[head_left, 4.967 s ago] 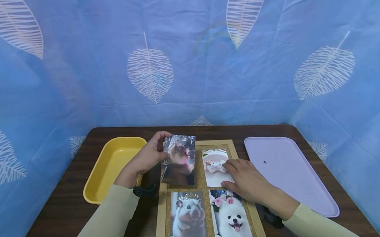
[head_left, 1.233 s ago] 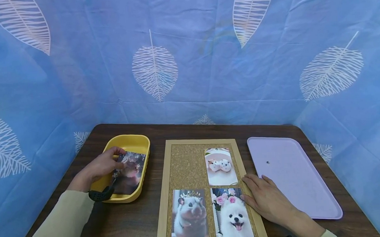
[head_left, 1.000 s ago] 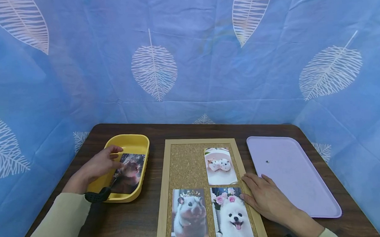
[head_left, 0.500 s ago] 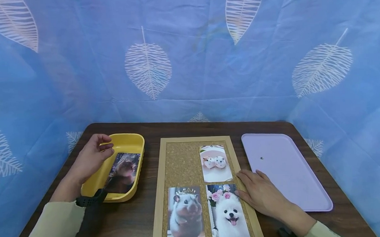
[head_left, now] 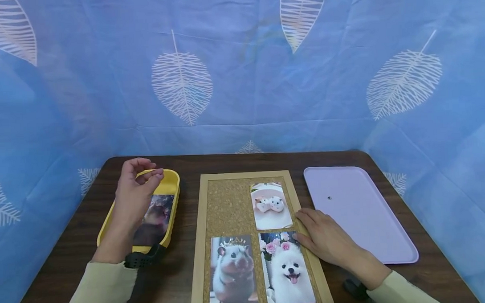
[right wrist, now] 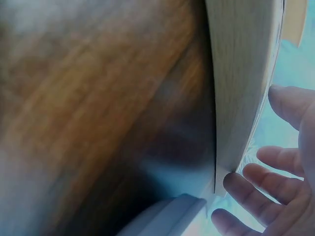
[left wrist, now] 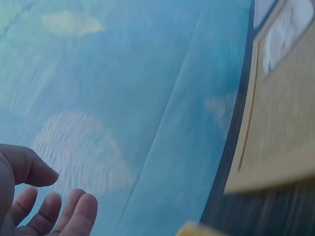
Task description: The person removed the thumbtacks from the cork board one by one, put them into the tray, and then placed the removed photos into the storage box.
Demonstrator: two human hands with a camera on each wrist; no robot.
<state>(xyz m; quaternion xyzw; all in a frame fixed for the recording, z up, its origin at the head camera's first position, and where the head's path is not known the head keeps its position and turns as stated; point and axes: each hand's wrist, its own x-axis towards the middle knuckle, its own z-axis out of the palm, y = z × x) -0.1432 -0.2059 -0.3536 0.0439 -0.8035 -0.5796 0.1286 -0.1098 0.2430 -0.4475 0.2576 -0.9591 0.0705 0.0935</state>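
Note:
My left hand (head_left: pixel 131 191) hovers above the yellow tray (head_left: pixel 169 186), fingers bent loosely with nothing between them. In the left wrist view its thumb and fingers (left wrist: pixel 84 211) stand apart. A dark pinkish animal photo (head_left: pixel 154 219) lies inside the tray, partly hidden by this hand. My right hand (head_left: pixel 327 237) rests on the right wooden edge of the cork board (head_left: pixel 228 201), its fingers extended. On the board lie a photo of two small hamsters (head_left: pixel 271 208) at upper right, a crowned hamster photo (head_left: pixel 234 272) at lower left and a white dog photo (head_left: pixel 288 274) at lower right.
A lilac tray (head_left: pixel 361 227) stands right of the board with a small metallic piece (head_left: pixel 329 198) on it. The dark wooden table (head_left: pixel 219 163) carries everything. Blue cloth with white leaf prints (head_left: pixel 240 80) hangs behind and at both sides.
My left hand carried the pinkish animal photo from over the board into the yellow tray, let go, then rose and shifted right. My right hand moved from the two-hamster photo to the board's edge.

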